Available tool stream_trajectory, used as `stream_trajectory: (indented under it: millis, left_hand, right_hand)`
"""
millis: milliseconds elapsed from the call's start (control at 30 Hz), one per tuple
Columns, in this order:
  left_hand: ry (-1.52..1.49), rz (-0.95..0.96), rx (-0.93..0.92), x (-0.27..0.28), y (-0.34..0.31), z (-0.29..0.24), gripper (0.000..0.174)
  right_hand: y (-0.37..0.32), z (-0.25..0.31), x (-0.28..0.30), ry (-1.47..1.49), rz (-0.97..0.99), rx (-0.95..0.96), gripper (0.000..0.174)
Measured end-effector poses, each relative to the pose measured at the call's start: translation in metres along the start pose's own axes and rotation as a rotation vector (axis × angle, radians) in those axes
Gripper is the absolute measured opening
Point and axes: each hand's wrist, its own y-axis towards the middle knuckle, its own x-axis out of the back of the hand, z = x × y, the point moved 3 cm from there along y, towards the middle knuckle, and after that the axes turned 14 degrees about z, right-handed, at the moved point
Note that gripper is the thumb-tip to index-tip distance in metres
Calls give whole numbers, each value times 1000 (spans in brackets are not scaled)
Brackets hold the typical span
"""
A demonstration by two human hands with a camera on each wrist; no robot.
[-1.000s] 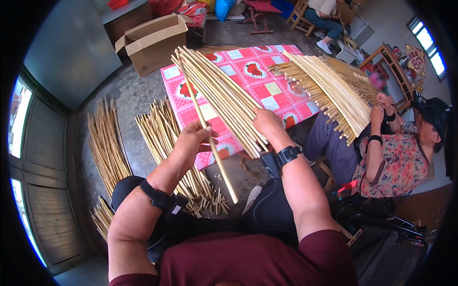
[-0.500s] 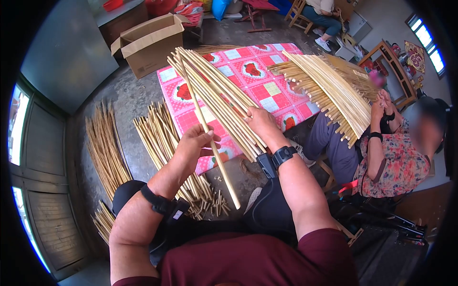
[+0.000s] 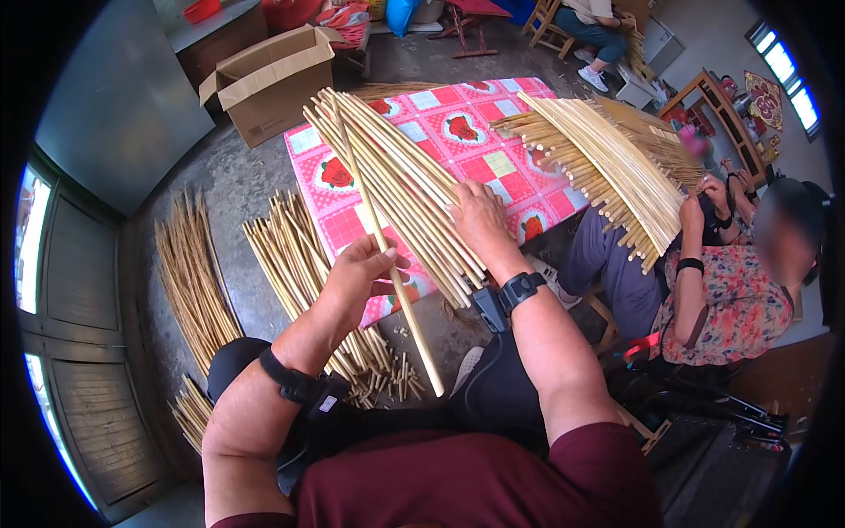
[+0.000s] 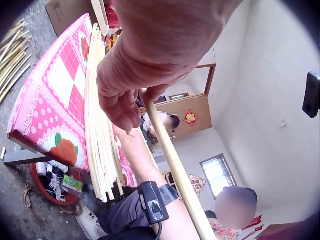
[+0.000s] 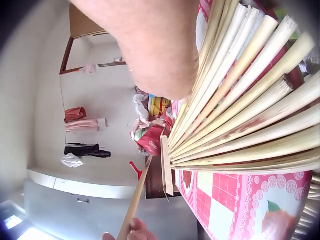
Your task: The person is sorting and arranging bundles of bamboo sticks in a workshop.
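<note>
My left hand (image 3: pixel 359 273) pinches one long pale stalk (image 3: pixel 409 326) between thumb and fingers. The stalk slants from the bundle's far end down toward my lap, and in the left wrist view it runs below the fingers. My right hand (image 3: pixel 480 216) rests on the right edge of a fan of peeled stalks (image 3: pixel 396 180). That fan lies on a table with a pink rose-patterned cloth (image 3: pixel 510 163), its near ends jutting past the table edge. In the right wrist view the stalk ends (image 5: pixel 270 65) spread out beside the wrist, with the right fingers hidden.
A second sheaf of stalks (image 3: pixel 607 163) lies at the table's right, beside a seated person (image 3: pixel 731 299). More stalks (image 3: pixel 295 255) and brown brushy stems (image 3: pixel 189 273) lie on the floor at left. An open cardboard box (image 3: pixel 277 97) stands behind; short offcuts (image 3: pixel 400 380) litter the floor.
My right hand has slid a little up the bundle, and its fingers have loosened from their curl. The left hand still pinches the stalk, whose near end sits slightly lower.
</note>
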Motion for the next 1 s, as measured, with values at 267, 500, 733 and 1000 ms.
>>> stream_trajectory:
  millis: [267,500,733,1000]
  left_hand:
    - [-18,2,-10,4,-2,-2,18]
    - [-27,-4,-31,7,-8,-3,18]
    - [-32,-11,-50,13,-13,-3,17]
    - [-37,-27,-99,21,-19,-9,20]
  right_hand:
    - [0,14,-31,-128,221,-57,84]
    - [-1,9,-37,-105,161,-83,85]
    - [0,9,-36,-74,207,-92,84]
    - [-13,22,-41,-236,45,172,79]
